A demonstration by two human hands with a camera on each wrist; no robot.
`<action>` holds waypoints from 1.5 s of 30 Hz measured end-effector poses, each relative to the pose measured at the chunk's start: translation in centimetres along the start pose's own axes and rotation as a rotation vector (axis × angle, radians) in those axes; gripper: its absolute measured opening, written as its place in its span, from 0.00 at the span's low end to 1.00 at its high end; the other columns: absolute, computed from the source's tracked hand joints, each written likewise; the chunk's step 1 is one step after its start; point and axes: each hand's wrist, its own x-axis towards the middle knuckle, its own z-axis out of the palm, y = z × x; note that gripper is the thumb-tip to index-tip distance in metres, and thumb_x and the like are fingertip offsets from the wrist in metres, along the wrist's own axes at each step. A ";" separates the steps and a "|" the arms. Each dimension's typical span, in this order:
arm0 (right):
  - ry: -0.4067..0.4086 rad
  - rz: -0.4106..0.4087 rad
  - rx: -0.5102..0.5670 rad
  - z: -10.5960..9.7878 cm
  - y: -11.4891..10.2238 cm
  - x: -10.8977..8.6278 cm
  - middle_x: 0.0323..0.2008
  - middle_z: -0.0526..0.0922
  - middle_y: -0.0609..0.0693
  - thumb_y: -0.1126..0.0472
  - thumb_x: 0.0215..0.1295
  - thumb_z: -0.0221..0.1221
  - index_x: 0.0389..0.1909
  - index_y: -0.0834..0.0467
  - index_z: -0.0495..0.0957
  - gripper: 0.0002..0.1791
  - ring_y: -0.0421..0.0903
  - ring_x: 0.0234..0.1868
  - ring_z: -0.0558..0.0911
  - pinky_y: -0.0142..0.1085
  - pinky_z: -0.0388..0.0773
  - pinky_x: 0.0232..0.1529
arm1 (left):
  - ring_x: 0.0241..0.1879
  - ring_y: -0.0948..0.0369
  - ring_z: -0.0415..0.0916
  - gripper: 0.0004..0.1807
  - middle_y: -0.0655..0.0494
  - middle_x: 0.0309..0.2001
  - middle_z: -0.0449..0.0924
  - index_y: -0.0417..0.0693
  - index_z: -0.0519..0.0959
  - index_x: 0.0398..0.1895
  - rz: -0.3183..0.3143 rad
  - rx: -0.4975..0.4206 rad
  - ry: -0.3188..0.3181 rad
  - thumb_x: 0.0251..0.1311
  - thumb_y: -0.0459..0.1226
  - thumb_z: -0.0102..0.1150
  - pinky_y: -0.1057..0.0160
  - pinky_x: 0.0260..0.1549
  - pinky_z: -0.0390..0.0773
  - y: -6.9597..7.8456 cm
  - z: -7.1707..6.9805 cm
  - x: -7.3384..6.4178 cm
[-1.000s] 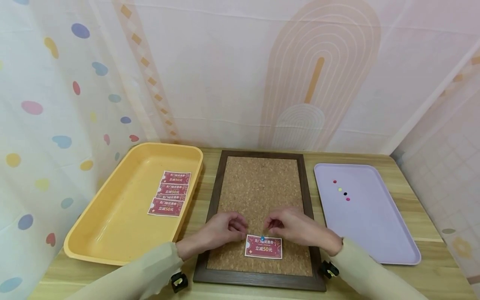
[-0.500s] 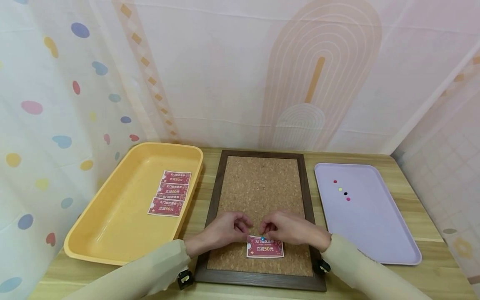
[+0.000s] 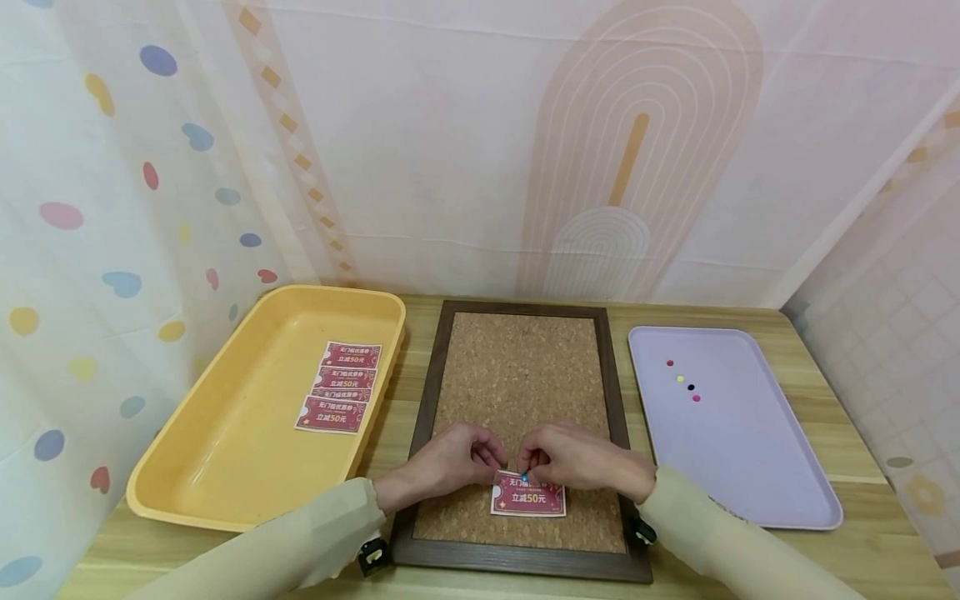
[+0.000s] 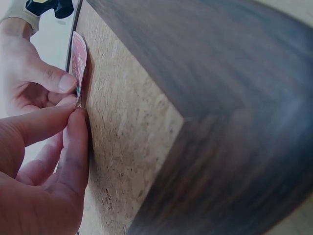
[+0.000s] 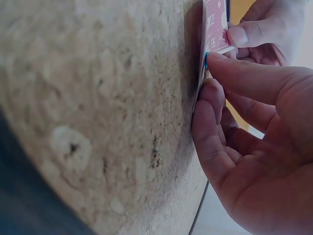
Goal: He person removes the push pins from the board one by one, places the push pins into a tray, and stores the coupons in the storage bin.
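Observation:
A red-and-white paper coupon [image 3: 528, 500] lies over the lower part of the framed corkboard [image 3: 525, 375]. My left hand [image 3: 467, 457] pinches its upper left corner between thumb and index finger. At the coupon's top edge is a blue thumbtack [image 5: 206, 60], mostly covered by my right hand [image 3: 566, 456]. The right thumb lies against the tack's head, and the index finger is curled just beside it at the paper's edge. In the left wrist view the coupon [image 4: 78, 56] stands slightly bowed off the cork.
On the left, a yellow tub [image 3: 225, 442] holds several overlapping coupons [image 3: 337, 392]. A lilac tray [image 3: 750, 450] to the right carries several small thumbtacks [image 3: 691, 387]. The board's dark wooden frame [image 3: 525, 558] surrounds the cork. Patterned curtains [image 3: 450, 142] hang behind the wooden table.
My right hand has moved left and down onto the blue thumbtack, which was uncovered a second ago. My left hand has shifted slightly right to the coupon's corner.

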 end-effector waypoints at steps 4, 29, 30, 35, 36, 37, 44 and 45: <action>0.001 -0.008 -0.024 0.0 0.0 0.1 0.27 0.77 0.35 0.68 0.61 0.69 0.30 0.49 0.83 0.09 0.32 0.28 0.73 0.32 0.72 0.33 | 0.29 0.68 0.77 0.06 0.63 0.28 0.84 0.45 0.87 0.35 0.009 0.036 -0.005 0.55 0.30 0.75 0.68 0.31 0.76 0.0 0.0 0.1; -0.002 -0.022 -0.053 0.2 0.0 0.2 0.25 0.75 0.35 0.68 0.61 0.68 0.28 0.49 0.81 0.11 0.32 0.26 0.72 0.32 0.71 0.32 | 0.29 0.68 0.77 0.06 0.64 0.28 0.84 0.48 0.87 0.31 0.029 0.072 -0.022 0.53 0.29 0.74 0.68 0.31 0.77 -0.1 -0.2 0.3; -0.002 -0.024 -0.055 0.2 0.0 0.2 0.25 0.75 0.35 0.68 0.61 0.68 0.28 0.49 0.81 0.11 0.32 0.26 0.72 0.32 0.71 0.32 | 0.29 0.68 0.77 0.06 0.64 0.28 0.84 0.48 0.87 0.31 0.029 0.073 -0.023 0.53 0.29 0.74 0.67 0.30 0.77 -0.1 -0.1 0.3; -0.008 -0.028 -0.052 0.2 0.0 0.3 0.24 0.75 0.35 0.67 0.62 0.69 0.27 0.49 0.81 0.10 0.32 0.25 0.72 0.32 0.71 0.32 | 0.29 0.68 0.77 0.06 0.64 0.28 0.84 0.48 0.87 0.30 0.023 0.075 -0.026 0.54 0.29 0.74 0.67 0.30 0.77 -0.1 -0.1 0.4; -0.010 -0.027 -0.051 0.2 0.0 0.3 0.24 0.75 0.35 0.67 0.62 0.69 0.27 0.49 0.80 0.10 0.32 0.25 0.72 0.32 0.71 0.32 | 0.29 0.68 0.77 0.06 0.64 0.28 0.84 0.48 0.87 0.31 0.022 0.075 -0.027 0.54 0.29 0.74 0.67 0.30 0.77 -0.1 -0.1 0.4; -0.010 -0.027 -0.051 0.2 0.0 0.3 0.25 0.75 0.35 0.67 0.62 0.69 0.27 0.49 0.80 0.10 0.32 0.25 0.72 0.32 0.70 0.32 | 0.29 0.68 0.77 0.06 0.64 0.28 0.84 0.48 0.87 0.31 0.020 0.074 -0.028 0.54 0.29 0.74 0.67 0.30 0.77 -0.1 -0.1 0.4; -0.003 -0.042 -0.065 0.2 0.1 0.2 0.24 0.74 0.34 0.67 0.62 0.69 0.26 0.48 0.80 0.12 0.32 0.26 0.72 0.32 0.70 0.33 | 0.29 0.68 0.78 0.06 0.63 0.28 0.84 0.48 0.87 0.31 0.023 0.071 -0.028 0.53 0.28 0.73 0.67 0.30 0.77 -0.2 -0.1 0.4; -0.003 -0.044 -0.065 0.3 0.1 0.2 0.24 0.74 0.34 0.67 0.62 0.69 0.26 0.48 0.80 0.12 0.31 0.26 0.72 0.32 0.70 0.33 | 0.29 0.68 0.78 0.06 0.63 0.28 0.84 0.48 0.87 0.31 0.025 0.070 -0.029 0.53 0.28 0.73 0.67 0.30 0.77 -0.2 -0.1 0.4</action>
